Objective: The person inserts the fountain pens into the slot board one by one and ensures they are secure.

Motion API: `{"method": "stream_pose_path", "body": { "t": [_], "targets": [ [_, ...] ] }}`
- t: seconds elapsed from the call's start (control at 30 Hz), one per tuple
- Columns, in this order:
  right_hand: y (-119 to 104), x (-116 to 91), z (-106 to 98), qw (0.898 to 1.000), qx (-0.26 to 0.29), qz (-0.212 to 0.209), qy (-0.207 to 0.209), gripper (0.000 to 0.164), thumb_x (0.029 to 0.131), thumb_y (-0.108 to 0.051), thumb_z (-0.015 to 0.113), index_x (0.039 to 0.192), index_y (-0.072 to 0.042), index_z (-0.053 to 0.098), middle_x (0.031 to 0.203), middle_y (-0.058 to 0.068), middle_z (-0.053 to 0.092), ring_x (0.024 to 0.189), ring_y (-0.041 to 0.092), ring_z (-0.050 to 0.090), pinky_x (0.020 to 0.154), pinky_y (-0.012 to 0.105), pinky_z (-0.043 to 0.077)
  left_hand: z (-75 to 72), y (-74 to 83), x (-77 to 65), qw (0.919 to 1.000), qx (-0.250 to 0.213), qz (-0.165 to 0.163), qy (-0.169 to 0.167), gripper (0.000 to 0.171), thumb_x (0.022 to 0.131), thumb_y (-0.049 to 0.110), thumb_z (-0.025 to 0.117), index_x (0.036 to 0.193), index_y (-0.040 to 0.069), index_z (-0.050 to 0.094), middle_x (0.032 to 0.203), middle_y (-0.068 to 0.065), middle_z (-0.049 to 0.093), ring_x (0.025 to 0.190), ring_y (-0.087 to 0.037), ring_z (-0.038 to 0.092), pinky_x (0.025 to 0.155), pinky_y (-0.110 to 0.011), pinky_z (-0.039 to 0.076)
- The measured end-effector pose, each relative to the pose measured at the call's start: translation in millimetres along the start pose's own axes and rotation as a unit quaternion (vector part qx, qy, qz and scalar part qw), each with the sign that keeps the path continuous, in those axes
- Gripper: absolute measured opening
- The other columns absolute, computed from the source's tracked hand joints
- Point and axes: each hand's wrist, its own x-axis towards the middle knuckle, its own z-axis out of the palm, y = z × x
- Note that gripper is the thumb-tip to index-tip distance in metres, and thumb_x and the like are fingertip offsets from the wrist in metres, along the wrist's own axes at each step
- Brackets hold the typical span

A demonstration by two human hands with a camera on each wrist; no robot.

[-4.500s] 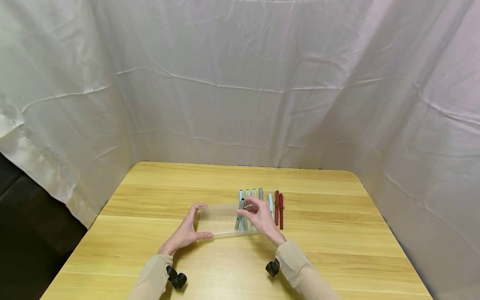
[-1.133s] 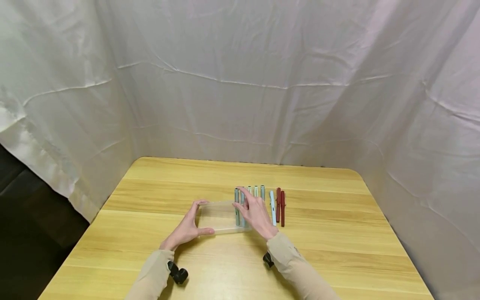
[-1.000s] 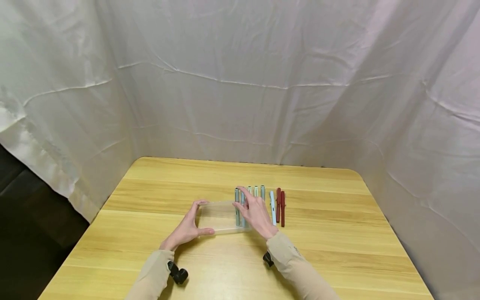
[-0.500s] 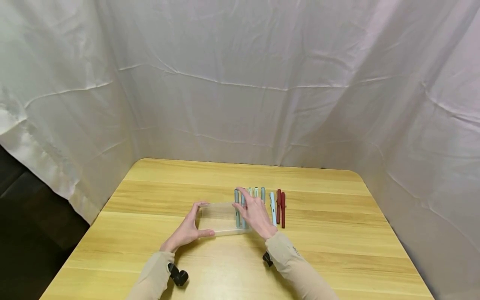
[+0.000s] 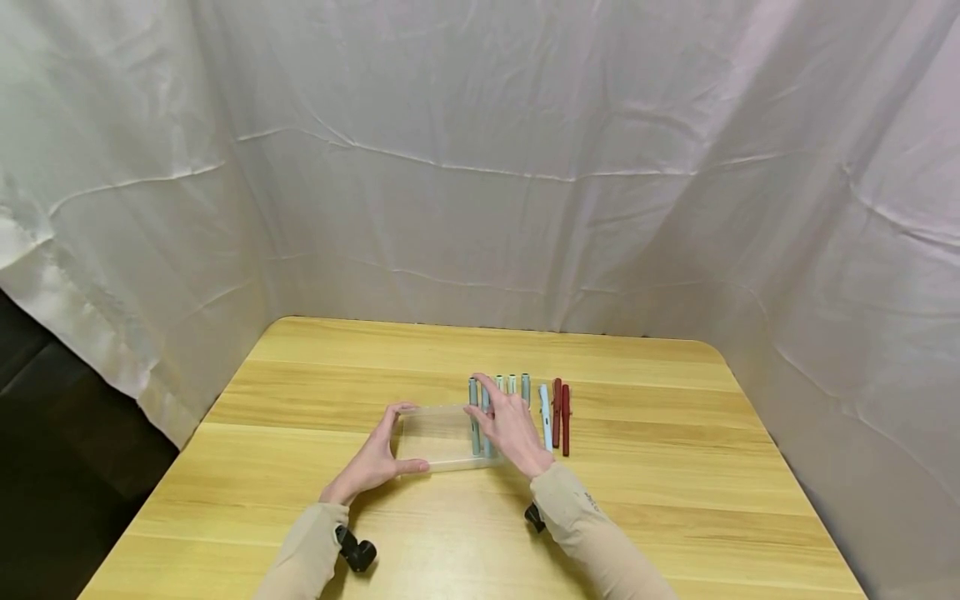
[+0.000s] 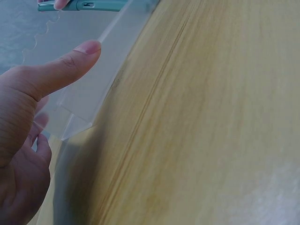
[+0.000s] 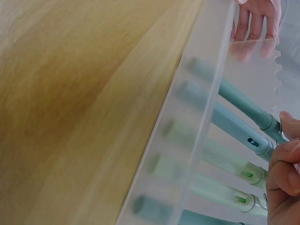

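A clear plastic box (image 5: 435, 435) with a notched edge lies on the table, its left end gripped by my left hand (image 5: 369, 460) between thumb and fingers. Inside it, a row of capped pens fills the right part: a dark teal pen (image 7: 244, 102), a blue pen (image 7: 239, 125), a pale green pen (image 7: 225, 159), another pale green pen (image 7: 220, 190) and a teal pen (image 7: 201, 218). My right hand (image 5: 513, 429) pinches the cap end of the leftmost, dark teal pen, which lies parallel to its neighbours. That hand partly covers the row in the head view.
Right of the box lie a light blue pen (image 5: 546, 417) and two dark red pens, one (image 5: 557, 412) beside the other (image 5: 566, 421). The wooden table (image 5: 660, 467) is enclosed by pale curtains (image 5: 480, 208) at the back and sides.
Earlier my right hand held the dark teal pen tilted over the box; it now lies in the box at the row's left end. Over the last second both hands stay practically still.
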Motion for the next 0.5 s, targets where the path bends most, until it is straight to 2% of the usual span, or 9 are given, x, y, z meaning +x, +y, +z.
{"method": "stream_pose_path", "body": {
  "t": [0.5],
  "targets": [
    [0.8,0.3,-0.4,1.0,0.01,0.0,-0.002,0.057,0.094,-0.023,0.071,0.144,-0.007,0.05,0.047,-0.013,0.038,0.035,-0.006,0.022,0.035,0.009,0.021,0.0,0.4,-0.2,1.0,0.002,0.005,-0.002,0.093,0.071,0.022,0.091,0.146,0.014,0.037,0.153,-0.019,0.043,0.148,-0.047,0.031,0.121,-0.072,0.019]
  ]
}}
